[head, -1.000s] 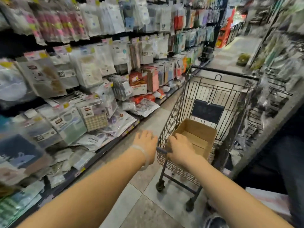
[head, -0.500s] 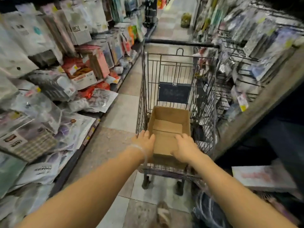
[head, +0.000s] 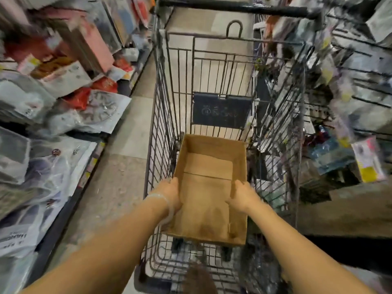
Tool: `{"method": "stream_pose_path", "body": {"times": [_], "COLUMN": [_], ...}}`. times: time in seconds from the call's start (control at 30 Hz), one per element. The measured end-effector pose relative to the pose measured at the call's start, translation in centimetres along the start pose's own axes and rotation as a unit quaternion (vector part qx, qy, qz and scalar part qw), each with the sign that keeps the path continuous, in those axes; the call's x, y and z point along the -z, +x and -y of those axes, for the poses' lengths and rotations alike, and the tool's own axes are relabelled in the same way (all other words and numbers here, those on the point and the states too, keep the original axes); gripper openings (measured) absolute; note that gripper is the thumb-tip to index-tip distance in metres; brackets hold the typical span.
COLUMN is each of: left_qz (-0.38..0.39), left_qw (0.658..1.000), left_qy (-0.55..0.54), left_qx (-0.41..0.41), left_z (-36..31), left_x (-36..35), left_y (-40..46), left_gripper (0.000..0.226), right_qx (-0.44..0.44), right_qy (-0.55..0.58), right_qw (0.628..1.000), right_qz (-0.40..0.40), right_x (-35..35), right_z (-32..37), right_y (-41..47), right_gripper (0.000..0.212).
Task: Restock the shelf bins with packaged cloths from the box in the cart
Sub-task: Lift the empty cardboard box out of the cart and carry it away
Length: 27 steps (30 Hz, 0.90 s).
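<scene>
Packaged cloths (head: 63,166) crowd the shelf bins on the left. The left hand (head: 169,193) and right hand (head: 241,195) each grip a side wall of the cardboard box (head: 209,187) in the wire cart (head: 163,107) — it looks empty, so restocking seems done; next likely lifting it out.

I see the cart (head: 212,66) straight ahead in the aisle, its handle bar (head: 233,8) at the far end. The box (head: 209,200) sits inside the cart, at the near end of the basket. My left hand (head: 169,193) holds the box's left wall and my right hand (head: 242,195) holds its right wall. Shelves of packaged goods (head: 53,115) run along the cart's left; wire racks (head: 350,85) stand close on its right.
</scene>
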State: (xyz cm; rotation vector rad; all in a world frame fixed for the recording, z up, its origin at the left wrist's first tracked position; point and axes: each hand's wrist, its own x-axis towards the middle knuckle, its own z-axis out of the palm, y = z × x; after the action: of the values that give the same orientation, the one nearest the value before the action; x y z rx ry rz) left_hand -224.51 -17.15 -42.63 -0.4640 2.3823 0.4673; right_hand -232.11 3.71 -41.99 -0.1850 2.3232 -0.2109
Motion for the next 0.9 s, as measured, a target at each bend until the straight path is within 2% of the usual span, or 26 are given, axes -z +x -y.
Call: {"method": "stream_pose_path", "body": {"times": [0.13,0.33,0.43,0.53,0.63,0.67,0.73,0.77,0.9], "left_qz": [0.007,-0.012,-0.02,-0.073,-0.103,-0.104,-0.096,-0.09,-0.068], "left_qw": [0.994,0.952,0.93,0.922,0.908,0.904,0.909,0.91,0.926], "left_qy": [-0.098,-0.267,-0.333,-0.351,-0.372,-0.375,-0.359,-0.354,-0.317], "left_qx": [0.046,0.148,0.157,0.144,0.166,0.177,0.191,0.196,0.194], "left_z": [1.2,0.3,0.5,0.5,0.5,0.5,0.7,0.8,0.1], "left_x": [-3.5,-3.5,-4.7,-5.9,-6.8,-6.9,-7.0,-6.9,-5.4], "left_y": [8.4,9.0,9.6,10.2,10.7,10.7,11.0,11.1,10.5], "left_gripper": [0.069,0.077,0.08,0.08,0.07,0.068,0.068,0.068,0.062], "right_qx": [-0.04,-0.139,-0.125,-0.105,-0.072,-0.063,-0.063,-0.062,-0.082], "right_qy": [0.07,0.261,0.321,0.331,0.332,0.328,0.317,0.32,0.317], "right_qw": [0.996,0.955,0.938,0.936,0.936,0.938,0.941,0.939,0.938], "right_qz": [-0.039,-0.026,-0.026,-0.056,-0.088,-0.093,-0.101,-0.109,-0.111], "right_x": [-0.8,-3.2,-5.1,-6.5,-6.8,-6.7,-6.8,-6.9,-6.2], "right_z": [-2.4,-5.6,-6.3,-6.6,-6.7,-6.7,-6.8,-6.8,-6.9], "right_y": [5.6,9.7,11.0,11.5,11.3,11.0,11.0,11.1,11.1], "right_gripper": [0.084,0.102,0.101,0.096,0.112,0.11,0.085,0.078,0.069]}}
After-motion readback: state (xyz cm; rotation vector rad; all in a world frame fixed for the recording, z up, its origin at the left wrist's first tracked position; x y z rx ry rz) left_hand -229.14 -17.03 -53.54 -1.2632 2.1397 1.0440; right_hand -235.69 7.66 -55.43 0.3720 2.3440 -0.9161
